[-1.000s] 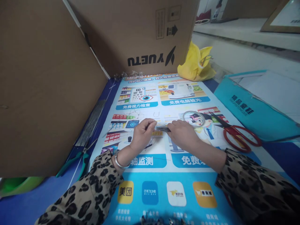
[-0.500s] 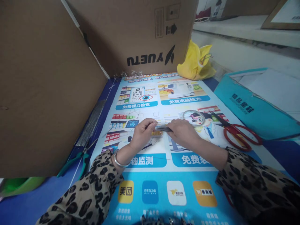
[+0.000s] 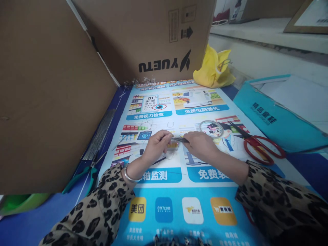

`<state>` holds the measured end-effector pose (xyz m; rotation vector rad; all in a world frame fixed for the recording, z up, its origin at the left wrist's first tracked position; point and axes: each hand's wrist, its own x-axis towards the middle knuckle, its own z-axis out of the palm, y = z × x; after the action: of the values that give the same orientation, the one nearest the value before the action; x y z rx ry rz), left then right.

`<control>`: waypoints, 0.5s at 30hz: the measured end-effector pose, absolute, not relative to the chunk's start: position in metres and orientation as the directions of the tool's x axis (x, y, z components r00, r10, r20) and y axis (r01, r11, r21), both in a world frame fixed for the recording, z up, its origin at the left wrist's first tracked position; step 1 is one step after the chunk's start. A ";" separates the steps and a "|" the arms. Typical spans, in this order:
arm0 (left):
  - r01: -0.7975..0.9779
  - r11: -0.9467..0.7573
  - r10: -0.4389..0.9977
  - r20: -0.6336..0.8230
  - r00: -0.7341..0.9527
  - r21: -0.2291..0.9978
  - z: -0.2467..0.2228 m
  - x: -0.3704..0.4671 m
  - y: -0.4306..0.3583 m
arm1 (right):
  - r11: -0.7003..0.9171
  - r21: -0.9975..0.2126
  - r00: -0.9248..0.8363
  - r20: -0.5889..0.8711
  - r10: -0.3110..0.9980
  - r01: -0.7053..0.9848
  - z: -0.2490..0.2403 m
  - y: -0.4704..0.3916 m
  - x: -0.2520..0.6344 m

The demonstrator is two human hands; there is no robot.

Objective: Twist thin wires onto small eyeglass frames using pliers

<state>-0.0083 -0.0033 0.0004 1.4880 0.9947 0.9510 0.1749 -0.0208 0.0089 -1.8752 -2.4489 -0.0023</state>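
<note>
Over the printed poster (image 3: 164,194), my left hand (image 3: 156,145) pinches a thin wire close to the tip of a dark, narrow metal tool (image 3: 181,139). The wire is very fine, and a faint loop of it hangs below the fingers. My right hand (image 3: 201,145) is closed round the tool's other end, palm down, so its handle is hidden. The tool points left, its tip at my left fingertips. A clear round ring or roll (image 3: 211,129) lies just beyond my right hand.
Red-handled scissors (image 3: 261,147) lie at right, beside a teal box (image 3: 271,112). Teal-handled pliers (image 3: 87,176) and a bundle of thin wires (image 3: 101,136) are at left. Cardboard (image 3: 153,37) stands behind, near a yellow bag (image 3: 214,68). A green container (image 3: 24,203) sits lower left.
The tool's tip has shifted slightly, and the fine wire loop below my left fingers shows differently. Both hands keep nearly the same place and grip.
</note>
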 end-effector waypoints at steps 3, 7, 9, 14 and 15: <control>0.025 -0.003 0.910 -0.008 0.415 1.000 -0.003 -0.009 -0.002 | 0.253 -0.041 -0.251 0.042 0.967 0.967 0.009 -0.021 0.176; -0.132 0.189 0.869 -0.102 0.485 0.973 -0.004 -0.009 -0.002 | 0.245 -0.053 -0.243 0.043 0.969 0.968 0.007 -0.020 0.176; -0.185 0.274 0.850 -0.148 0.505 0.944 -0.002 -0.009 -0.002 | 0.242 -0.057 -0.239 0.043 0.970 0.969 0.006 -0.020 0.176; -0.152 0.320 0.832 -0.200 0.518 0.935 0.004 -0.010 -0.002 | 0.237 -0.059 -0.235 0.041 0.971 0.970 0.006 -0.020 0.176; -0.134 0.322 0.825 -0.208 0.526 0.937 0.005 -0.010 -0.003 | 0.241 -0.060 -0.239 0.041 0.970 0.969 0.006 -0.020 0.176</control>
<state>-0.0099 -0.0025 0.0053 1.0587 0.7911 0.7243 0.1760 -0.0199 0.0062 -1.8933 -2.4187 0.0341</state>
